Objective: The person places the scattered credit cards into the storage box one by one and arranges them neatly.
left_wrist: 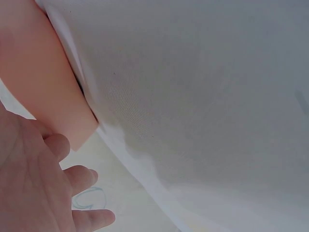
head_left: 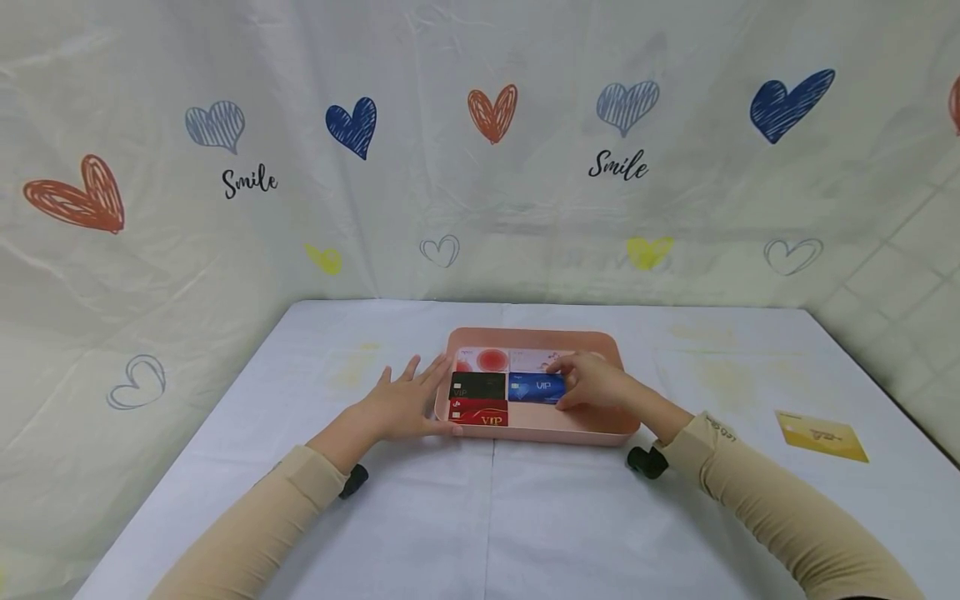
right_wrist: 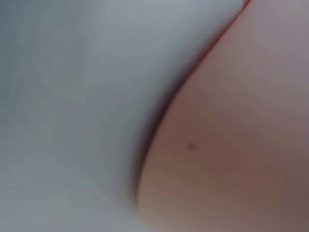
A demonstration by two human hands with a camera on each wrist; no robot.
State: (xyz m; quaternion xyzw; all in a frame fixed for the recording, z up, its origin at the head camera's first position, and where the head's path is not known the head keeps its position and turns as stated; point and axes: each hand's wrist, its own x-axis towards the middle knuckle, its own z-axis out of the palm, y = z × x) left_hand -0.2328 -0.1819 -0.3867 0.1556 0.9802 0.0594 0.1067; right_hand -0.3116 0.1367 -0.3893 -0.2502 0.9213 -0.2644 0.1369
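A pink tray (head_left: 540,338) lies on the table with cards laid in rows inside it. With fingers bent, my right hand (head_left: 596,383) holds the right end of a blue VIP card (head_left: 534,387), thumb at its near corner. Left of that card is a black VIP card (head_left: 480,384), and nearer me a red VIP card (head_left: 477,412). At the back lie a white card with red circles (head_left: 482,359) and a pale card (head_left: 527,359), partly behind the right fingers. My left hand (head_left: 405,408), fingers spread, steadies the tray's left side, its thumb along the front corner.
A gold card (head_left: 822,435) lies apart on the white-covered table (head_left: 420,533), at the right. Behind the table hangs a pale curtain (head_left: 555,200) printed with hearts. Dark wrist devices sit below both cuffs. A blurred pinkish curved surface fills much of the right wrist view.
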